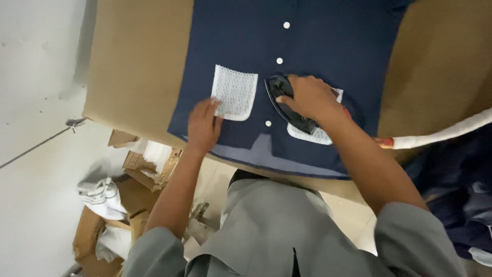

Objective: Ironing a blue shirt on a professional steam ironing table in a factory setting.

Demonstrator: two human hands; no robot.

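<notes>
Sleeves: grey, nearest the camera, both arms reaching over the padded table (pixel 138 77).
Right hand (pixel 307 97): clamped on the black iron (pixel 287 105), which sits on the navy shirt (pixel 318 46) over one white pocket (pixel 312 136).
Left hand (pixel 203 125): fingers spread flat on the shirt, touching the other white pocket (pixel 234 92).
Risk: an iron resting long could scorch cloth; left fingers lie near its path.
Cord (pixel 441 136): white, could snag.

We see the navy shirt (pixel 328 51) cut off by the top edge, collar out of view. The right hand (pixel 307 95) covers the iron (pixel 287 105) handle, and the iron hides most of the second white pocket (pixel 315 136). The white cord (pixel 446 134) leaves the right edge.
</notes>
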